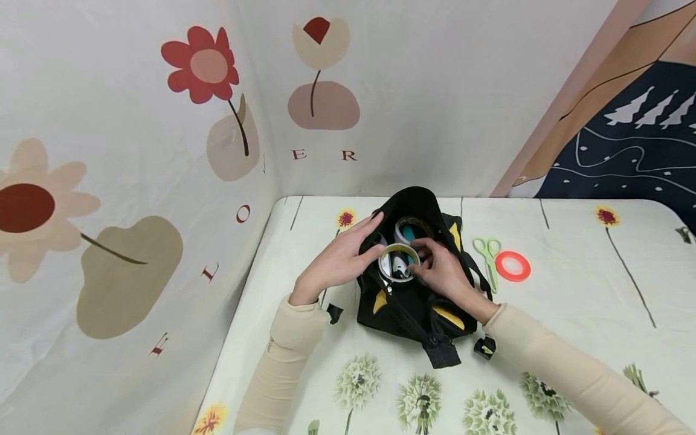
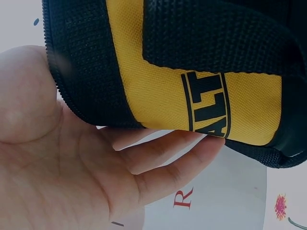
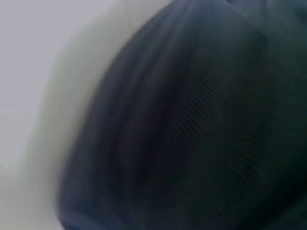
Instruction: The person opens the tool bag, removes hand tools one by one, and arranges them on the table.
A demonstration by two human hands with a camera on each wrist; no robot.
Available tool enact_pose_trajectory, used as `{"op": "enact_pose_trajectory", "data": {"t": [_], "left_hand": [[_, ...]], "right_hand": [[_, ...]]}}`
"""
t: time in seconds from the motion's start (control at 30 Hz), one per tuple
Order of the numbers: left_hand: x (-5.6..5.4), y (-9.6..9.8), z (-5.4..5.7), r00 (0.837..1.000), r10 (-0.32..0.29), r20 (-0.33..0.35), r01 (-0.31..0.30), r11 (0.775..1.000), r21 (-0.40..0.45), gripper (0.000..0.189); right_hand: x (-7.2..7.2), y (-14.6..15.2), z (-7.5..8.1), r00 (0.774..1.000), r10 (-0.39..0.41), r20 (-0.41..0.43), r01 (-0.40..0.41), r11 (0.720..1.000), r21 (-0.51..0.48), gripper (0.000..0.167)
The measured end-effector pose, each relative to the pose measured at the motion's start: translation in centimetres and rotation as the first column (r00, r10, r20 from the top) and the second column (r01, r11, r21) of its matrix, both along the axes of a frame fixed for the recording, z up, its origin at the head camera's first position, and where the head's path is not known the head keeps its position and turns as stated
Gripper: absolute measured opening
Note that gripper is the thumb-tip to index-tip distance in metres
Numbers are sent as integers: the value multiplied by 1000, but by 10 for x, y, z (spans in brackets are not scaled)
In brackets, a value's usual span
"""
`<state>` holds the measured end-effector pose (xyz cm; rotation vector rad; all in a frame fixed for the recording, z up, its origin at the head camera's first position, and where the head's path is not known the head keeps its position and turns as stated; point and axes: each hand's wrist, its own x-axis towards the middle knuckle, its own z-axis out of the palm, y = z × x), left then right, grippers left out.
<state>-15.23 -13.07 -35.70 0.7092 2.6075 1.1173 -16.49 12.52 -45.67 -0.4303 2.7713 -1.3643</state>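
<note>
A black tool bag (image 1: pixel 397 314) with yellow patches stands open on the table. My left hand (image 1: pixel 341 252) holds the left side of its mouth; in the left wrist view its fingers (image 2: pixel 168 175) lie along the yellow lettered panel (image 2: pixel 249 105). At the opening, my right hand (image 1: pixel 441 269) pinches the right rim of a roll of tape (image 1: pixel 383 266). Through the roll's hole a white and dark item (image 1: pixel 401 266) shows. Behind it, another roll of tape (image 1: pixel 399 231) sits inside the bag. Dark bag fabric (image 3: pixel 192 134) fills much of the right wrist view, hiding that hand.
Right of the bag lie green scissors (image 1: pixel 489 257) and a red tape ring (image 1: pixel 525 267). Black strap ends rest on either side, one at the left (image 1: pixel 335 313) and one at the right (image 1: pixel 485 348). The flower-print tablecloth (image 1: pixel 571 290) meets fabric walls behind and at the left.
</note>
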Motion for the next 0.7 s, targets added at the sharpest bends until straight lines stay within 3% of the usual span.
{"op": "enact_pose_trajectory", "data": {"t": [0.7], "left_hand": [[-1,0,-2,1000,1,1,-1,1000,-17,69]], "right_hand": [[0,-4,-10,997,-45,60,50,996,-80,41]]}}
